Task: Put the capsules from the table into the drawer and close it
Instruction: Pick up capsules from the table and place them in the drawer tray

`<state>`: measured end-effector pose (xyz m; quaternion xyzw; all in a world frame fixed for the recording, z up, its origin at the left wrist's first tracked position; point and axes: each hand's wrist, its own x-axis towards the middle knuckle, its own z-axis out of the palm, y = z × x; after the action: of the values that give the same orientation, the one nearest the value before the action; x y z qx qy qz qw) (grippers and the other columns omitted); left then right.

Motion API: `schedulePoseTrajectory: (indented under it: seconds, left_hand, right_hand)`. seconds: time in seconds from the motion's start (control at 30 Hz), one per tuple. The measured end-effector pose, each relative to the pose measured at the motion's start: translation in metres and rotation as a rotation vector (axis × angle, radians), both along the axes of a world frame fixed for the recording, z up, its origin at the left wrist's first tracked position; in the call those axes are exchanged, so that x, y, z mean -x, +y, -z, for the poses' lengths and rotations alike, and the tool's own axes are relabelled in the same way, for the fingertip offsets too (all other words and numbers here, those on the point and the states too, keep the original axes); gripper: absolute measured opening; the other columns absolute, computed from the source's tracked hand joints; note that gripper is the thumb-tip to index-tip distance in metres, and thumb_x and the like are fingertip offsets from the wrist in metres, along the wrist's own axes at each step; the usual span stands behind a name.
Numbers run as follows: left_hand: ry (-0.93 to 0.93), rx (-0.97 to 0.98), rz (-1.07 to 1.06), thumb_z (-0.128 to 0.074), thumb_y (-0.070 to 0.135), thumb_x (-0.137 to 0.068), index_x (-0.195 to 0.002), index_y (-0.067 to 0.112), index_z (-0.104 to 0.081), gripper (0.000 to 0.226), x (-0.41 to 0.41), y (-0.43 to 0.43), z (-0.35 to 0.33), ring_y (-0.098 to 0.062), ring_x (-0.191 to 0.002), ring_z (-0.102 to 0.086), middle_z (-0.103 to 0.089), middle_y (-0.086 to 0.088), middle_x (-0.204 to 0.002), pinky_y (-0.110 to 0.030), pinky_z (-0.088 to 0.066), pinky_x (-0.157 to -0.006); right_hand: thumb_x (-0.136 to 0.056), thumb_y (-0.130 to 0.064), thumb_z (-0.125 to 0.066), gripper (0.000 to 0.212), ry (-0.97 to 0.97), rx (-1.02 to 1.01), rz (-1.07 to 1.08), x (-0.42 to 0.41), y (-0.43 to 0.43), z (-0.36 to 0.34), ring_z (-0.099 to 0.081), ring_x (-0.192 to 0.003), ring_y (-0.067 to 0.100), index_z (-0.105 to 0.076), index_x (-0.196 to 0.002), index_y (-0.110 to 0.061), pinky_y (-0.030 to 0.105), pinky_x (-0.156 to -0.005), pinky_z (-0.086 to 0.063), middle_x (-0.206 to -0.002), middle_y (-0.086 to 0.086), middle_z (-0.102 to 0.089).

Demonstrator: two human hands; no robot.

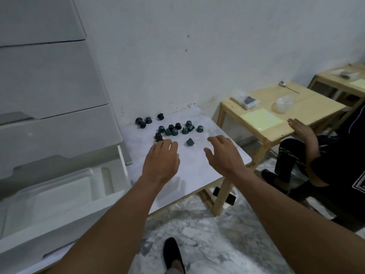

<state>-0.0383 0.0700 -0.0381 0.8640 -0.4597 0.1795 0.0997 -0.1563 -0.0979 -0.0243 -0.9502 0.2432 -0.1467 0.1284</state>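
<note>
The open drawer sits at the near left, beside the white surface. Above the surface the right hand hovers with its fingers loosely spread, holding nothing. The left hand bends its fingers down at the nearest capsule, and it is not possible to tell whether it grips. The other dark capsules lie scattered beyond, toward the wall.

Dark teal capsules with smooth, faintly shiny shells sit on a white surface whose top looks smooth and matt, edged and legged in pale bare wood. The open drawer beside it is moulded white plastic, smooth with a soft sheen. A pale wooden table carries a sheet of yellow paper, a clear plastic bowl and a shiny metal spoon. The floor is glossy, grey-veined marble-look tile; the wall is matt, scuffed white paint.
</note>
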Motion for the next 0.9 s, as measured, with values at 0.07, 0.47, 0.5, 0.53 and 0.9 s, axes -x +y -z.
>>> schedulePoseTrajectory:
  seconds: [0.07, 0.47, 0.5, 0.53, 0.9]
  left_hand:
    - [-0.018, 0.003, 0.018, -0.06, 0.019, -0.079, -0.094, 0.009, -0.06, 0.018, -0.019, -0.014, 0.01, -0.026, -0.076, -0.058, -0.062, -0.008, -0.088, -0.034, -0.049, -0.067]
    - [0.206, -0.069, -0.038, -0.054, 0.023, -0.085, -0.094, 0.01, -0.061, 0.017, -0.136, -0.07, 0.068, -0.028, -0.086, -0.059, -0.063, -0.01, -0.096, -0.038, -0.049, -0.079]
    - [0.237, -0.08, -0.059, -0.053, 0.023, -0.086, -0.094, 0.011, -0.061, 0.017, -0.143, -0.069, 0.073, -0.028, -0.087, -0.059, -0.062, -0.009, -0.097, -0.037, -0.048, -0.08]
    - [0.264, -0.089, -0.076, -0.054, 0.023, -0.086, -0.095, 0.011, -0.062, 0.017, -0.147, -0.068, 0.078, -0.027, -0.087, -0.059, -0.062, -0.009, -0.098, -0.037, -0.048, -0.08]
    - [0.342, -0.187, -0.143, -0.069, 0.008, -0.071, -0.094, 0.012, -0.062, 0.025, -0.176, -0.084, 0.121, -0.025, -0.082, -0.058, -0.062, -0.007, -0.097, -0.033, -0.051, -0.065]
  right_hand:
    - [-0.095, -0.033, -0.049, 0.04, 0.01, -0.01, -0.002, -0.016, -0.013, 0.007, -0.047, -0.119, 0.03, -0.049, -0.129, -0.013, 0.04, -0.095, -0.043, -0.132, 0.011, -0.052]
    - [-0.093, -0.029, -0.053, 0.035, 0.16, -0.074, -0.066, -0.135, -0.06, 0.067, -0.05, -0.114, 0.027, -0.053, -0.125, -0.016, 0.034, -0.093, -0.043, -0.127, 0.007, -0.055]
    - [-0.092, -0.03, -0.054, 0.034, 0.175, -0.08, -0.082, -0.143, -0.061, 0.073, -0.052, -0.112, 0.027, -0.054, -0.124, -0.016, 0.034, -0.092, -0.044, -0.126, 0.006, -0.056]
    - [-0.092, -0.03, -0.054, 0.033, 0.195, -0.093, -0.097, -0.15, -0.063, 0.079, -0.053, -0.11, 0.027, -0.055, -0.122, -0.016, 0.035, -0.092, -0.046, -0.124, 0.006, -0.057]
    - [-0.091, -0.024, -0.052, 0.047, 0.457, -0.149, -0.208, -0.201, -0.095, 0.118, -0.039, -0.125, 0.034, -0.043, -0.137, -0.015, 0.044, -0.099, -0.044, -0.141, 0.014, -0.039]
